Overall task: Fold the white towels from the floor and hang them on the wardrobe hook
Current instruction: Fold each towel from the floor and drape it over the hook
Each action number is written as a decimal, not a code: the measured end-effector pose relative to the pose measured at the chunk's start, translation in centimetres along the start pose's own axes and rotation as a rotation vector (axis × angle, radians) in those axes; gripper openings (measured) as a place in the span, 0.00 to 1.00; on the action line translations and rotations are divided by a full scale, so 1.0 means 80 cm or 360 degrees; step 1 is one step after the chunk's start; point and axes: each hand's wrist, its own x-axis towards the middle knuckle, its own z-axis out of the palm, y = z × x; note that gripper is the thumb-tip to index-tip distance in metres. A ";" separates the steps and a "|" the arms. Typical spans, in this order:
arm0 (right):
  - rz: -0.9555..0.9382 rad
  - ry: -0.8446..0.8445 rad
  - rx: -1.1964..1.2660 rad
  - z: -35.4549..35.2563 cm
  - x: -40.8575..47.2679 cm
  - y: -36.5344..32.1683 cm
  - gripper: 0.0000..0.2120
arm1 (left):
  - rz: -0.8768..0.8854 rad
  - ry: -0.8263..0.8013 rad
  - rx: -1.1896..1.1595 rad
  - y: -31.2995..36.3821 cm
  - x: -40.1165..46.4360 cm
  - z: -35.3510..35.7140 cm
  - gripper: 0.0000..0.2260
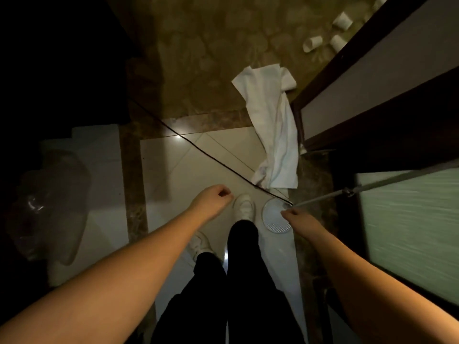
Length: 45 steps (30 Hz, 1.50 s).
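Dim room, view straight down from the person's head. White towel [275,125] lies crumpled and stretched out on the floor [198,170] at about 1 o'clock from the feet, running from the brown patterned carpet down onto the pale glossy tiles; its far end is bunched against the dark wooden door frame [330,78] at 2 o'clock.

Left hand [216,197] hangs near centre, fingers loosely curled, gripping nothing. Right hand [295,216] at 3 o'clock of it, fingers also loosely curled inward; it does not appear to hold anything, though the fingertips are hard to make out. Both forearms bare, reaching down and forward.

A thin dark cord [198,150] crosses the tiles diagonally from 10 o'clock toward the right hand, passing over the towel's near end. Round floor drain cover [275,217] sits just beside the right hand.

White shoes [244,207] and black trousers [238,281] below centre. Three white paper cups [313,44] lie tipped on the carpet at 1 o'clock, well apart from the towel. Frosted glass panel [409,232] at 3 o'clock. Clear plastic bag [49,207] at 9 o'clock, in shadow.
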 end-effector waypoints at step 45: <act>0.0112 0.0033 0.1362 0.015 0.439 -0.034 0.11 | -0.0568 -0.0398 -0.1561 -0.044 0.457 0.179 0.08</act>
